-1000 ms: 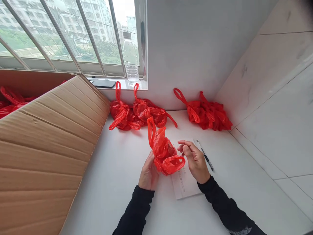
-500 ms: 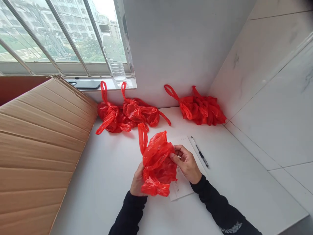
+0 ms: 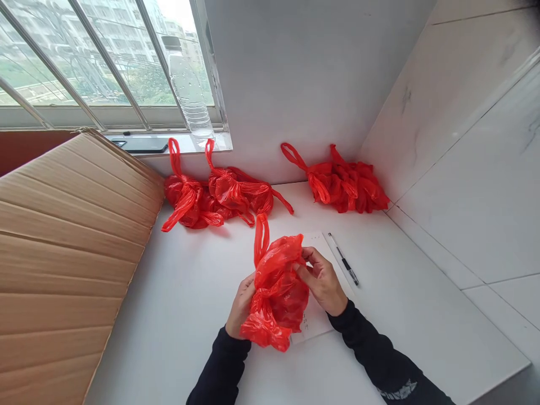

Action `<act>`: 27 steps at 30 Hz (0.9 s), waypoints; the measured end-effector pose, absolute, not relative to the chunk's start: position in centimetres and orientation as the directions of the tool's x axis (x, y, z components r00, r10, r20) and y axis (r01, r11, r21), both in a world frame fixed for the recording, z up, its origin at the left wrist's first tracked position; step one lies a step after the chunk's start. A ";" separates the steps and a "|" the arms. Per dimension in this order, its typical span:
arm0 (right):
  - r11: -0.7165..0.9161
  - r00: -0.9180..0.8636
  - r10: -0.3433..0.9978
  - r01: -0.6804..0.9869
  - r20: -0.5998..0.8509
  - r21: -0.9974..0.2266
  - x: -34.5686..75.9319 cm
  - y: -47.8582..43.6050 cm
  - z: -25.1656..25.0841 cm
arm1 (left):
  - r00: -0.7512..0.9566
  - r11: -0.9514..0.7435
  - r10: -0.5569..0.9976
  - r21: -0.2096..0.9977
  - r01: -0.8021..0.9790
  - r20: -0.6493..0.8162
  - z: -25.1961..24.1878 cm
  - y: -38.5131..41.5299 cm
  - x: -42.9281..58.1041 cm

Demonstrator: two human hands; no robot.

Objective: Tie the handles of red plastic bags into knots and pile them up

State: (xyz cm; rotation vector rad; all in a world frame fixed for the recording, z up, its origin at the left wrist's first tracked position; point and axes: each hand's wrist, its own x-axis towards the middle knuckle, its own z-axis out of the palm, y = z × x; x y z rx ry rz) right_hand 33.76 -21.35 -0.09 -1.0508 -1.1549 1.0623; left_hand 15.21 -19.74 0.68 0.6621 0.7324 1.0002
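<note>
**Red bag (image 3: 278, 284) in both hands, tear risk**

My right fingers (image 3: 307, 275) pinch its edge, nearly closed; my left fingers (image 3: 247, 288) support the opposite side, tips hidden, can't tell how tightly. Bag's above the tabletop (image 3: 181, 315), hiding part of the paper (image 3: 316, 323). Pen (image 3: 347, 266) just beside. Thin plastic could rip if I tug hard; a slack left grip could drop it.

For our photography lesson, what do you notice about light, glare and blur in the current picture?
Head view: bright daylight bleaches the sky beyond the window; head view: shiny highlights on the held red bag; head view: a blurry dark patch at the top right corner.
</note>
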 end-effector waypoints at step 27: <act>0.105 -0.098 0.988 -0.167 0.123 -0.980 33.5 -21.6 -0.1 | 0.332 0.304 0.928 0.859 -0.413 -0.169 1.7 -19.0 15.4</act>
